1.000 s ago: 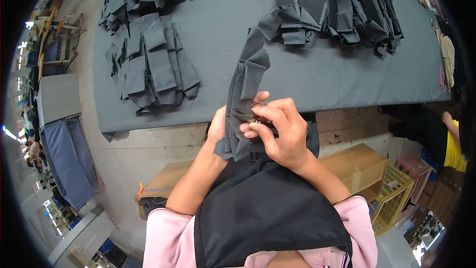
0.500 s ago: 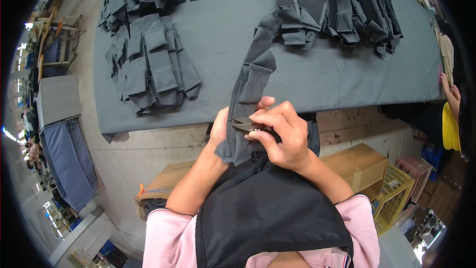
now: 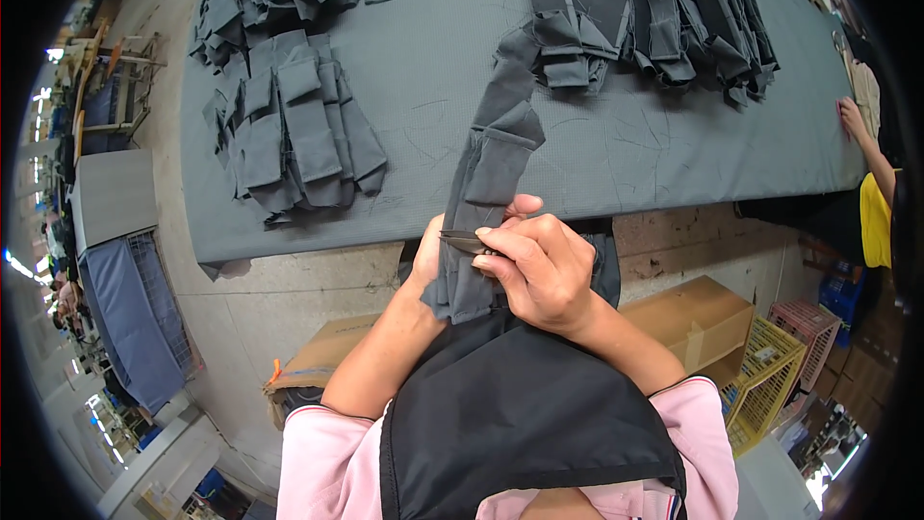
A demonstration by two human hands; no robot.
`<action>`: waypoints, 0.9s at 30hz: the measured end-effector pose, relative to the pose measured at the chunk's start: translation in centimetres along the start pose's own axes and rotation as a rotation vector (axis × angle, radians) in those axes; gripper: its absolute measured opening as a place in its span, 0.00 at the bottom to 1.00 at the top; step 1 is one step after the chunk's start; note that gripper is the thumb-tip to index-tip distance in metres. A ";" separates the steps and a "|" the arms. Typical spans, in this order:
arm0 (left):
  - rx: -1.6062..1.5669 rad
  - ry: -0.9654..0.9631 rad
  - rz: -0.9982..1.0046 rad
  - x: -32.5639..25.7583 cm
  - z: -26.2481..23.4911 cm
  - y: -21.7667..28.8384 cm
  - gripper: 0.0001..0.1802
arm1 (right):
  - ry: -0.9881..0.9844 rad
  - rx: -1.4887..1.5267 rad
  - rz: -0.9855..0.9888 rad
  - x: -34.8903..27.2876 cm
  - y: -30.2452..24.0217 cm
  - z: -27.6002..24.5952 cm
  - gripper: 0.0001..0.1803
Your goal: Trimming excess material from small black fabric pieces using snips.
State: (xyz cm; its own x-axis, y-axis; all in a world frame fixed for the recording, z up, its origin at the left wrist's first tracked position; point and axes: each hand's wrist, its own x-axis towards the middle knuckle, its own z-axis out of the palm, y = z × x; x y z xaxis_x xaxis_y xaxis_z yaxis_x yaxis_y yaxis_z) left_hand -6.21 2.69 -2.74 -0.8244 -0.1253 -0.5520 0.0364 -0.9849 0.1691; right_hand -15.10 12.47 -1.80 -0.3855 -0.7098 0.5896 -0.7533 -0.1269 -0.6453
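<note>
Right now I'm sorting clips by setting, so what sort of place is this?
Most likely a garment workshop. Stacks of cut grey fabric pieces cover a long padded table, the right hand holds small thread snips, and cardboard boxes sit underneath.

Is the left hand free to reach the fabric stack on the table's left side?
Probably not yet: the left hand is behind the grey strip, holding it. The table between it and the fabric stack shows nothing in the way.

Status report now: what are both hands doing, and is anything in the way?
Right hand grips small dark thread snips at long dark grey fabric strip. Left hand holds strip from behind, mostly hidden. Strip trails onto grey padded table. Nothing blocking.
</note>
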 end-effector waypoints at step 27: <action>0.517 -0.051 0.400 -1.0 1.1 1.4 0.22 | -0.106 0.739 0.763 0.2 -0.8 -1.8 0.24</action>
State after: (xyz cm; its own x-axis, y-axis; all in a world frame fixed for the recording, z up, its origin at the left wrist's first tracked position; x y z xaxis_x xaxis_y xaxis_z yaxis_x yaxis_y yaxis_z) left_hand -5.93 1.56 -1.05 -0.8297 -0.4516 -0.3281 0.0795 -0.6774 0.7313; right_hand -15.53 13.69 -0.28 -0.5436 -0.8311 -0.1175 0.1919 0.0132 -0.9813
